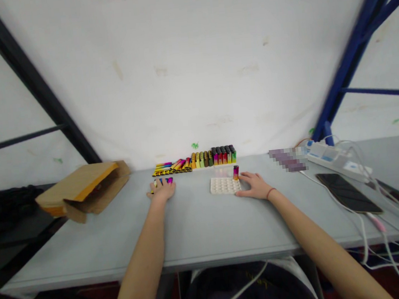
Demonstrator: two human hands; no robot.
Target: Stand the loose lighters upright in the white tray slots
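Observation:
My left hand (161, 191) lies palm down with its fingers spread over a few small colourful cylinders (169, 180), which it partly covers. At the right end of a white tray with rows of round holes (221, 185), my right hand (255, 186) has its thumb at the front edge and its fingers by the back corner, gripping that end. One purple-and-yellow cylinder (236, 172) stands upright at the tray's back right corner, close to my right fingertips. Its exact kind is too small to tell.
Behind the tray stand upright cylinders with black tops (224, 155) and yellowish ones (202, 159). More cylinders (172, 166) lie in a pile left of them. An opened cardboard box (85, 187) sits at the left; a phone (348, 193), power strip (339, 158) and white cables at the right.

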